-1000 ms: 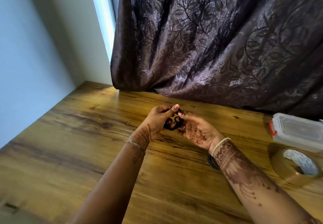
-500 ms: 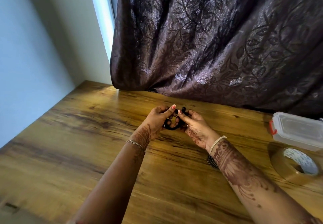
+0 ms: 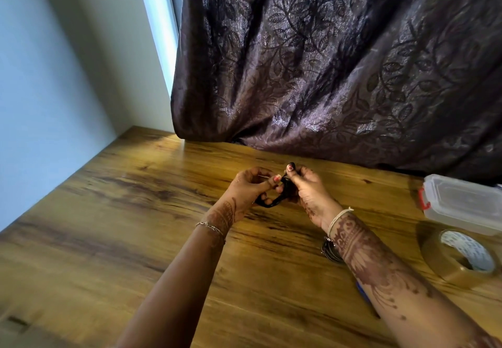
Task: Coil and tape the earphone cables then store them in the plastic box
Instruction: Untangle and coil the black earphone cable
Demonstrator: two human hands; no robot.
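Curtain (image 3: 339, 62), upper right: dark purple-brown, leaf-vine pattern.
Bench (image 3: 108, 225): honey-brown wood grain, dark streaks.
earphone cable (image 3: 274, 201): black.
Reddish-brown henna motifs, red nails on left hand (image 3: 250, 187), right hand (image 3: 307, 190).
plastic box (image 3: 461, 203): clear, red clasp.
Tape roll (image 3: 434, 255): tan, white core.

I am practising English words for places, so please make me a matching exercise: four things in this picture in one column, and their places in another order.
1 earphone cable
2 plastic box
3 tape roll
4 curtain

a lies flat on the table, nearer than the plastic box
b hangs behind the table
c gripped by left hand and right hand
d at the table's right edge, lid on

Pairs: 1-c, 2-d, 3-a, 4-b
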